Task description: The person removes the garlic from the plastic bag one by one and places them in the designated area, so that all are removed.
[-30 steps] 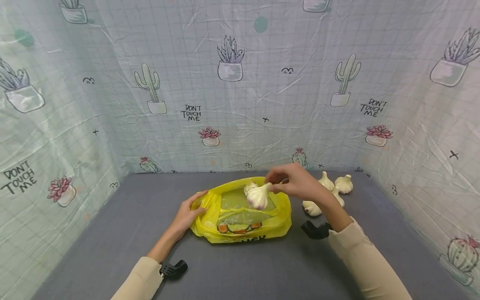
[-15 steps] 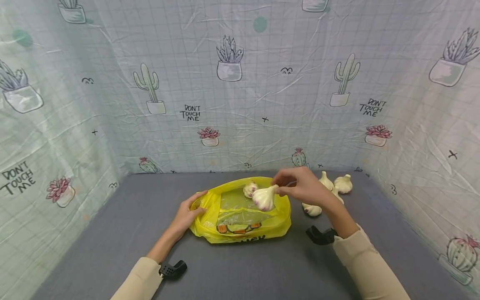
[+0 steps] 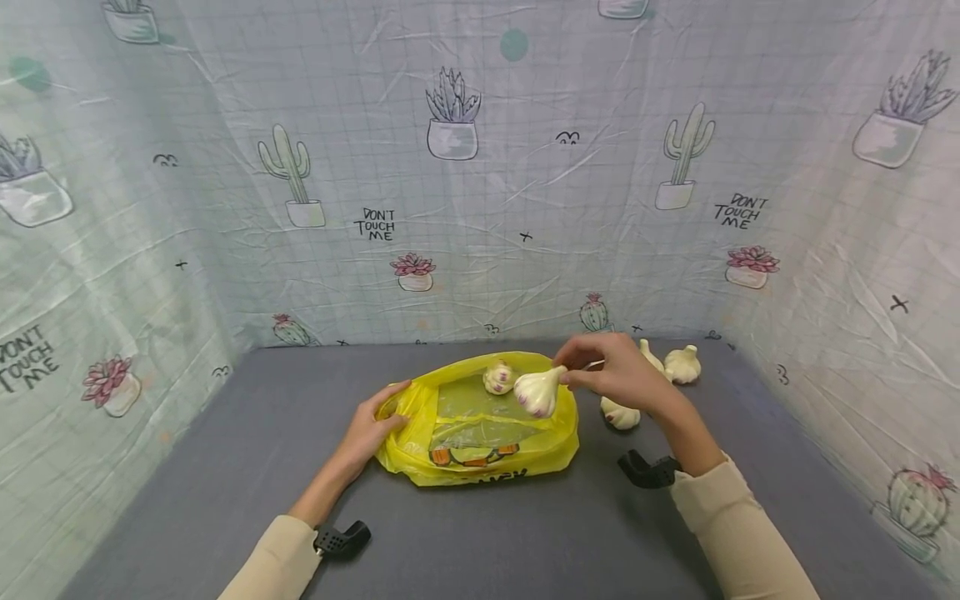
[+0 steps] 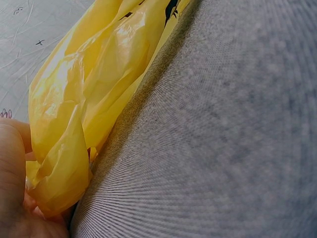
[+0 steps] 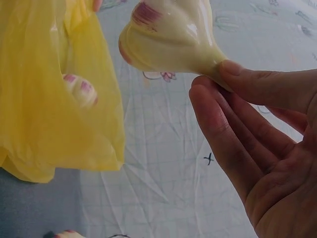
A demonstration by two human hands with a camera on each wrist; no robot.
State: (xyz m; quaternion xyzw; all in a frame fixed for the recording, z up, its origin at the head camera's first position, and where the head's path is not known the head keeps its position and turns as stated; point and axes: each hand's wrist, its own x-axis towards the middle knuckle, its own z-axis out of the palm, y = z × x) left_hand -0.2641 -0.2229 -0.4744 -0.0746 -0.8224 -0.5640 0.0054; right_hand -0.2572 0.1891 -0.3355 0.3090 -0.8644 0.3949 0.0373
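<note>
A yellow plastic bag (image 3: 480,467) lies on the grey table with its mouth spread open. My left hand (image 3: 369,427) grips the bag's left edge between thumb and fingers; in the left wrist view the crumpled yellow plastic (image 4: 99,94) bunches at the thumb. My right hand (image 3: 618,375) pinches a white garlic bulb (image 3: 537,393) with purple streaks by its stem, over the right part of the bag's mouth. Seen from the right wrist, the held garlic bulb (image 5: 171,37) hangs apart from the bag. Another garlic bulb (image 3: 498,377) sits in the bag at the far side of the mouth.
Several more garlic bulbs (image 3: 682,364) lie on the table (image 3: 480,542) to the right of the bag, partly hidden behind the right hand. A curtain (image 3: 480,192) printed with cacti encloses the back and both sides.
My right hand has drawn the held garlic bulb a little to the right, uncovering more of the bulb in the bag. The left hand keeps its grip. The head view has shifted slightly.
</note>
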